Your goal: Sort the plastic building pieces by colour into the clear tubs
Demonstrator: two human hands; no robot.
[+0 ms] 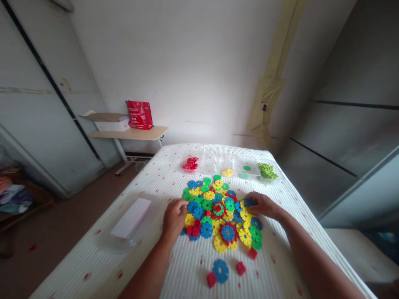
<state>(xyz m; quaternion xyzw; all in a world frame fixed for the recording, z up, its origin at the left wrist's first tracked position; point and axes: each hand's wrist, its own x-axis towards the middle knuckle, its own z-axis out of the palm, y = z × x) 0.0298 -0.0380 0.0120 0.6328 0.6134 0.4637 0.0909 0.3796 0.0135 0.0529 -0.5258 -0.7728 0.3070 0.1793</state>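
A loose pile of plastic snowflake discs (pixel 207 204) in blue, green, yellow and red lies on the quilted tabletop, with red blocks (pixel 196 227) among them. At the pile's left edge is my left hand (pixel 174 216), its fingers curled in; whatever they hold is hidden. My right hand (pixel 262 204) reaches the pile's right edge, thumb and fingers closed about a blue snowflake disc (pixel 249 202). Nearer to me lie a separate blue disc (pixel 220 270) and red blocks (pixel 240 268), apart from both hands.
Along the far side stand clear containers: one with red pieces (pixel 190 163), one with yellow discs (pixel 227 172), one with green discs (pixel 247 168), one with light-green pieces (pixel 267 170). A clear tray (pixel 124 245) with a white block sits left. Beyond, a side table (pixel 146 133) bears a red bag (pixel 139 115).
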